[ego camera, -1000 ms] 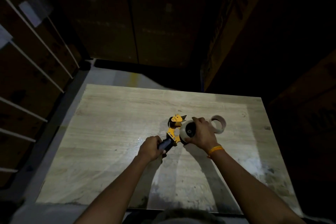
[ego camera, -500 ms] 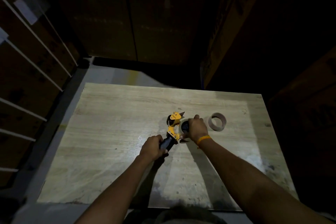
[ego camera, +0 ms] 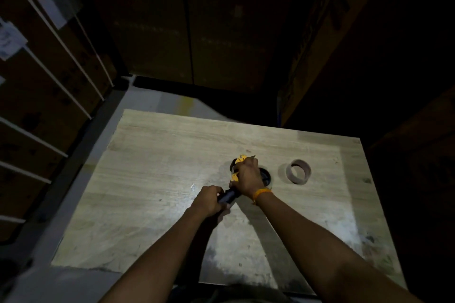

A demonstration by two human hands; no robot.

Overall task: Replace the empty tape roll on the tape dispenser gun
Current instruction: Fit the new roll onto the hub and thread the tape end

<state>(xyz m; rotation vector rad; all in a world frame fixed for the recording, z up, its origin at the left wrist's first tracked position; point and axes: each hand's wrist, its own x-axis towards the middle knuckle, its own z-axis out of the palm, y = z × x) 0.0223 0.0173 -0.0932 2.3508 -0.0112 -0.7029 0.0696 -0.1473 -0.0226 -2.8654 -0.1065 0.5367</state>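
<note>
A yellow and black tape dispenser gun (ego camera: 239,160) lies near the middle of the wooden table (ego camera: 157,170). My left hand (ego camera: 209,200) is shut around its black handle (ego camera: 229,196). My right hand (ego camera: 248,176) rests over the gun's front, fingers closed on the yellow part. Beside it, a dark round roll or hub (ego camera: 265,176) shows at the gun's right side, mostly hidden by my hand. A brown empty cardboard tape core (ego camera: 298,171) stands apart on the table to the right.
Cardboard boxes strapped with white bands (ego camera: 49,61) are stacked at the left. More dark boxes (ego camera: 320,32) stand behind and to the right of the table. Grey floor (ego camera: 157,98) shows beyond the table's far left corner.
My right hand has slid from the roll on the gun's right side forward onto the yellow front of the gun. The left hand has kept its hold on the handle.
</note>
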